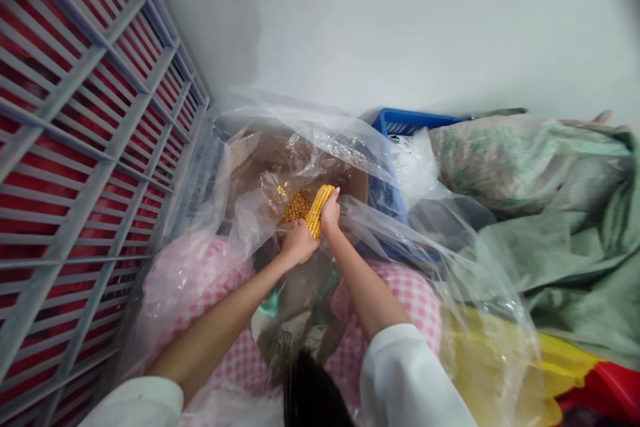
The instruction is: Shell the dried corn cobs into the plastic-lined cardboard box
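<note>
A yellow corn cob (320, 203) is gripped by both hands over a cardboard box (260, 160) lined with clear plastic (350, 140). My right hand (331, 212) wraps its upper part, thumb against the kernels. My left hand (299, 241) closes round its lower end. A pile of loose kernels (294, 208) lies in the plastic just left of the cob, with a few more kernels higher up.
A grey slatted crate wall (85, 147) with red behind it stands at the left. A blue plastic basket (405, 123) sits behind the box. Green woven sacks (540, 200) fill the right. My pink checked lap (400, 300) is below, and yellow and red things (590, 373) lie bottom right.
</note>
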The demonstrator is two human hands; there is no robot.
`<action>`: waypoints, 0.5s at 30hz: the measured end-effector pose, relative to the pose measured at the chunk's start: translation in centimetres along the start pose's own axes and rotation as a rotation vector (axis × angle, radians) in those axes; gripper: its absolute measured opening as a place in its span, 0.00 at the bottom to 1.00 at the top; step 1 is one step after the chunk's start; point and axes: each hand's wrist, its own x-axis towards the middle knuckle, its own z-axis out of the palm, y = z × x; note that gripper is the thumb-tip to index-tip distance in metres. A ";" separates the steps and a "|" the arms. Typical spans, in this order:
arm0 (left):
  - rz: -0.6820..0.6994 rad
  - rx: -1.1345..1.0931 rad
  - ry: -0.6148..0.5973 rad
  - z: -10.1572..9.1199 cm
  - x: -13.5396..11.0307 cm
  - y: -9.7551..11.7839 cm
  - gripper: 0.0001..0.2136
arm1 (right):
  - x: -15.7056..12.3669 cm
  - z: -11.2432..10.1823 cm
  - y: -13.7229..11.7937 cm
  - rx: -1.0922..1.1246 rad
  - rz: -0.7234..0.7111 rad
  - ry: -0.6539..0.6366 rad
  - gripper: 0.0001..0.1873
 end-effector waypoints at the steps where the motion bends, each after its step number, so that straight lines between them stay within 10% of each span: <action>1: 0.002 -0.012 0.002 0.0 0.0 0.0 0.23 | -0.1 -0.1 -0.2 0.025 0.009 0.021 0.34; 15: 0.175 0.359 0.207 -1.2 -1.6 0.9 0.16 | 1.3 -1.2 -2.5 0.450 0.140 0.171 0.37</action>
